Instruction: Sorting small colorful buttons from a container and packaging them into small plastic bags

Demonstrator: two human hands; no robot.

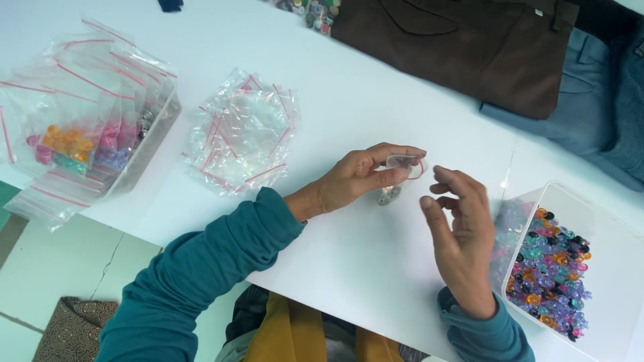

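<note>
The left hand (359,177) is pinching a small clear zip bag (405,165) with a red seal strip between thumb and fingertips, holding it up just above the white table (376,268), near the middle of its front half. The right hand (459,231) is hovering just beside the bag with its fingers loosely curled and holding nothing that I can make out; its fingertips are near the bag's mouth but not touching it. Something small and shiny is lying on the table just under the left hand, too blurred to name.

The bag is looking very light, thin and floppy, probably slick, so it is likely to slip or fold unless it is being taken by the stiffer sealed edge.

A heap of empty zip bags (243,134) is lying toward the table's far left side, and a clear tub of filled bags (90,134) is sitting at the left edge. At the right edge, a clear box of coloured plastic pieces (550,268) is standing beside the right wrist. Brown and blue folded trousers (483,47) are lying at the far right corner
</note>
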